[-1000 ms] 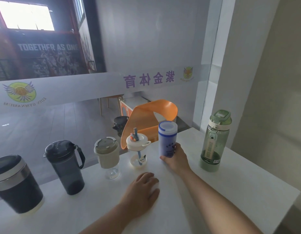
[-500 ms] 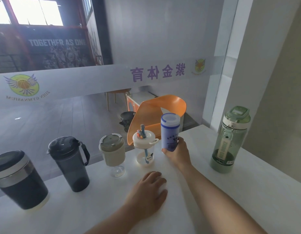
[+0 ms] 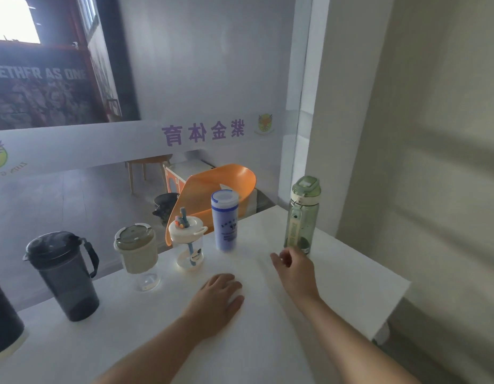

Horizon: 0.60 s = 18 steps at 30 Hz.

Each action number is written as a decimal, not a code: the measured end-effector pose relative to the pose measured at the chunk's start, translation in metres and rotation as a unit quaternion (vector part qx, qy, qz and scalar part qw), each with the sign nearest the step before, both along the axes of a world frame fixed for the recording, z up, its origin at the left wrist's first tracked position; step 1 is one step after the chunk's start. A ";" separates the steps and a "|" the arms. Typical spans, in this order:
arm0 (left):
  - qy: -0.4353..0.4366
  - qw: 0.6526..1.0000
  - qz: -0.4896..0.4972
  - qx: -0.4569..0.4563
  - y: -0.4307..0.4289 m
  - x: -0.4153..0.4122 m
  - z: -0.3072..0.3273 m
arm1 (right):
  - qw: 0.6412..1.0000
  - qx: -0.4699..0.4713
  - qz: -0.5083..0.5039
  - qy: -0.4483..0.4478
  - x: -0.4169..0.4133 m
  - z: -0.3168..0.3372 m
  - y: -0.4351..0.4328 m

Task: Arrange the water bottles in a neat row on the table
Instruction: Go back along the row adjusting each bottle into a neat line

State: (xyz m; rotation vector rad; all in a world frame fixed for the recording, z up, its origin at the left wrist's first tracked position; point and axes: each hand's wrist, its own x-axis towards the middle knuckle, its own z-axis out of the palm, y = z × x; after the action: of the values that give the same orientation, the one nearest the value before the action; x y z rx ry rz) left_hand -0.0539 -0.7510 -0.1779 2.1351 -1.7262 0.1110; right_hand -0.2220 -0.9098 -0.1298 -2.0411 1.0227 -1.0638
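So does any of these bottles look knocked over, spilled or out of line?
Nothing is tipped or spilled; all stand upright. The one oddity is spacing: the green bottle stands apart from the blue bottle, with a wider gap than between the others. The right hand is open near its base.

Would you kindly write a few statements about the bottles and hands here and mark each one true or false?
1. The right hand grips the blue bottle. False: it holds nothing and is near the green bottle.
2. The left hand lies flat on the table. True.
3. The green bottle lies on its side. False: it stands upright.
4. The straw cup stands between the beige cup and the blue bottle. True.
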 end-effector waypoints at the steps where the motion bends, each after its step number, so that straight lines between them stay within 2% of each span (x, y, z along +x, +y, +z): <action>1: -0.003 1.000 -0.003 -0.003 -0.009 -0.010 0.000 | 1.000 0.001 -0.028 -0.007 -0.014 0.002 -0.003; 5: -0.006 1.000 0.006 -0.018 -0.032 -0.031 -0.004 | 0.994 0.054 -0.093 -0.014 -0.046 0.002 -0.031; 10: 0.005 1.000 -0.003 -0.027 -0.036 -0.027 -0.008 | 0.983 0.179 0.023 0.018 -0.045 0.003 -0.070; 12: 0.012 1.000 -0.012 -0.027 -0.037 -0.025 -0.008 | 0.982 0.180 0.056 0.022 -0.039 0.001 -0.080; 18: 0.014 0.999 -0.025 -0.020 -0.038 -0.023 -0.008 | 0.990 0.127 0.002 0.053 -0.008 -0.005 -0.088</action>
State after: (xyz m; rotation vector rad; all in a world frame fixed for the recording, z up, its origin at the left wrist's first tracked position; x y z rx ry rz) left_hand -0.0769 -0.7891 -0.1860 2.0543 -1.7446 0.1005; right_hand -0.2298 -0.9981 -0.1347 -1.9070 1.1445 -0.7837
